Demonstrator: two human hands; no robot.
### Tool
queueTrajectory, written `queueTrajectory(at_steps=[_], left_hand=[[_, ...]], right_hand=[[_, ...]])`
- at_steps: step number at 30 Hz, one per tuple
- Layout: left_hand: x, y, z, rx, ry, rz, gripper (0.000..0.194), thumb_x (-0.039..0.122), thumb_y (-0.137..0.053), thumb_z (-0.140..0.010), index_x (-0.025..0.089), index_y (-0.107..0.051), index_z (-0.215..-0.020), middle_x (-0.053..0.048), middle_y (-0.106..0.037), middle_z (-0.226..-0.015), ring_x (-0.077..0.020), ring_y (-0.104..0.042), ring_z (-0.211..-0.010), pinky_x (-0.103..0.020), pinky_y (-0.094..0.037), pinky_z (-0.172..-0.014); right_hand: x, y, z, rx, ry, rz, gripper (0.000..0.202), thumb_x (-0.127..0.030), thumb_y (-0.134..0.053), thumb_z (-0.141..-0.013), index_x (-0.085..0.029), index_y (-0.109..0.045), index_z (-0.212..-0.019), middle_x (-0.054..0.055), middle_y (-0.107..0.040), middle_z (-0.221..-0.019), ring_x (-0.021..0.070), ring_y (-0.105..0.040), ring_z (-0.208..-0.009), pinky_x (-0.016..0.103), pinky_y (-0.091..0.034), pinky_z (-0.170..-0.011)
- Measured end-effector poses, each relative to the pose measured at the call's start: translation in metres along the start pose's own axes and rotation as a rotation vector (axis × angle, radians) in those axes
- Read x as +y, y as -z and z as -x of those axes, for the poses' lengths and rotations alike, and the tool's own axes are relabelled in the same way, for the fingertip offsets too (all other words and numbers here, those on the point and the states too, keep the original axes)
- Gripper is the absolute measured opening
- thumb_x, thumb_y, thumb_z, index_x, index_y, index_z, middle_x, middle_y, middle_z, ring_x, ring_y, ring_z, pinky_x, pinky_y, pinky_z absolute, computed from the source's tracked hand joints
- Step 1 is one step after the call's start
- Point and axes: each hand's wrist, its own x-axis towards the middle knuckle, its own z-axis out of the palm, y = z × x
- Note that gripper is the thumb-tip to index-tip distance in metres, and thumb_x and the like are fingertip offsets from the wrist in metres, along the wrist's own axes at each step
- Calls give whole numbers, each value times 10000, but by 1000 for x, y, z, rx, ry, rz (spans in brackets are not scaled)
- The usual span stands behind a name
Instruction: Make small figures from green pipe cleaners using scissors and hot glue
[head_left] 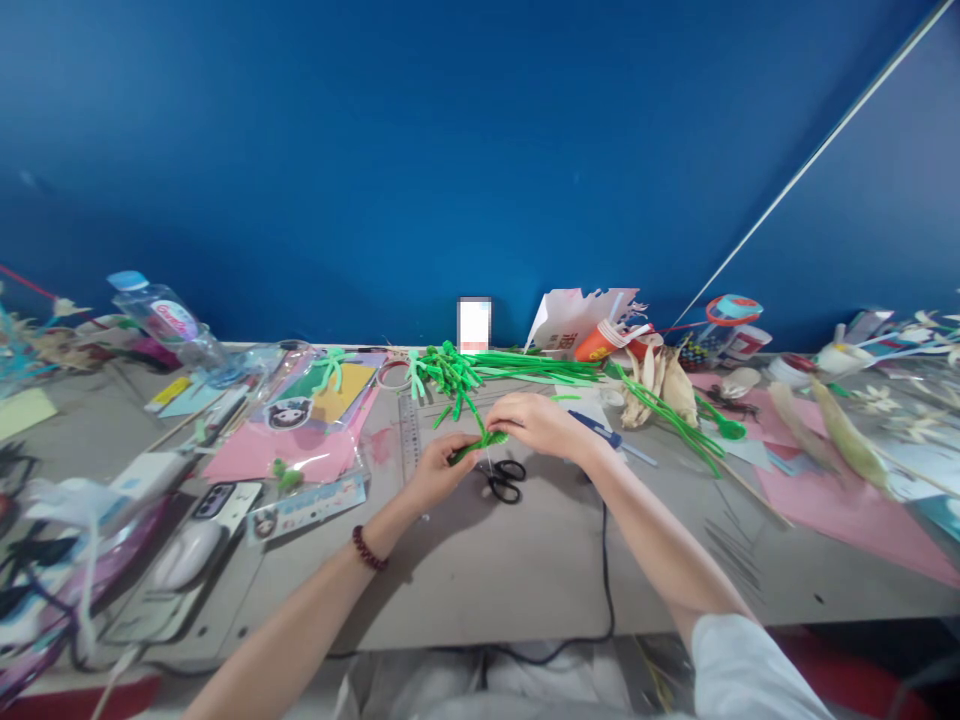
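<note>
My left hand [441, 468], with a dark red bead bracelet on its wrist, is closed on a green fuzzy stem piece [493, 438]. From the right, my right hand [529, 420] pinches the same piece, its fingers close above those of the left. Black-handled scissors [505, 482] lie on the table just below both hands, their blades partly hidden. Behind the hands is a bundle of green fuzzy stems [536, 368], with a curled green cluster [448, 372] at its left end. A clear ruler [409, 432] lies left of the hands.
Pink paper and plastic packets [322, 440], a phone [225, 500] and a bottle [169, 318] are at the left. Further right are a blue glue gun [596, 429], orange cups [600, 342], dried husks [679, 388] and pink sheets [847, 510]. A black cable [606, 570] crosses the front edge.
</note>
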Motion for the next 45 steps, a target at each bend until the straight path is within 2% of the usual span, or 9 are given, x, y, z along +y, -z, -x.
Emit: queueTrajectory(at_steps=[5,13,16,20,24,31,36,41,45], left_hand=[[-4,0,1,-81,129,70,420,471,-609,-750,127,-684,-977,-58,-648,-740,-72,-453,-411,-221,-340,-387],[1,-1,2,-100,147,8,357,419,-573,-775,124,-679,-947,-31,-632,-724,-49,-420,-393,-192,-316,-371],[4,-1,2,-104,81,-24,314,377,-553,-791,137,-684,-947,-38,-648,-758,-61,-443,-407,-204,-338,-385],[5,-1,1,-57,-114,-92,245,308,-556,-804,138,-711,-889,-65,-662,-759,-138,-561,-599,-245,-419,-526],[4,-1,1,-44,-220,-130,243,291,-537,-832,142,-717,-896,-52,-627,-700,-137,-535,-613,-242,-388,-538],[10,0,5,4,-330,-198,236,268,-508,-857,154,-713,-877,-7,-523,-595,-104,-456,-537,-215,-324,-480],[18,0,8,8,-355,-210,251,258,-488,-866,139,-708,-841,-10,-530,-603,-88,-446,-514,-198,-311,-455],[27,0,15,51,-297,-208,272,292,-487,-862,139,-707,-816,-15,-529,-615,-89,-424,-498,-205,-313,-444],[30,0,17,122,-239,-205,300,326,-471,-866,144,-708,-845,-35,-559,-650,-107,-446,-525,-223,-324,-450]], right_hand=[[-8,1,1,2,-17,72,198,-118,-486,-879,-178,-671,-842,49,-664,-841,169,-589,-816,254,-410,-716],[-9,0,1,-2,-27,57,191,-107,-489,-872,-179,-657,-819,42,-660,-847,159,-580,-823,241,-395,-715],[-8,-1,2,-1,-28,50,183,-103,-496,-868,-181,-656,-824,41,-660,-853,159,-582,-825,240,-395,-715],[-7,-1,2,-3,-21,29,202,-104,-477,-876,-186,-656,-831,42,-657,-858,158,-585,-821,239,-399,-715],[-8,1,2,5,12,-32,214,-111,-458,-885,-185,-656,-852,47,-659,-868,159,-592,-823,243,-409,-730],[2,1,1,48,46,-215,192,-185,-477,-891,-187,-669,-881,47,-679,-870,158,-605,-804,249,-431,-730],[17,-6,-1,34,-52,-435,190,-290,-550,-848,-164,-686,-806,42,-686,-791,150,-607,-720,241,-448,-668],[31,-19,-3,-31,-114,-700,217,-331,-571,-814,-138,-668,-806,33,-649,-728,124,-565,-647,240,-456,-625],[28,-32,-6,-68,-127,-861,170,-298,-586,-788,-142,-653,-794,17,-635,-712,97,-537,-601,217,-441,-574]])
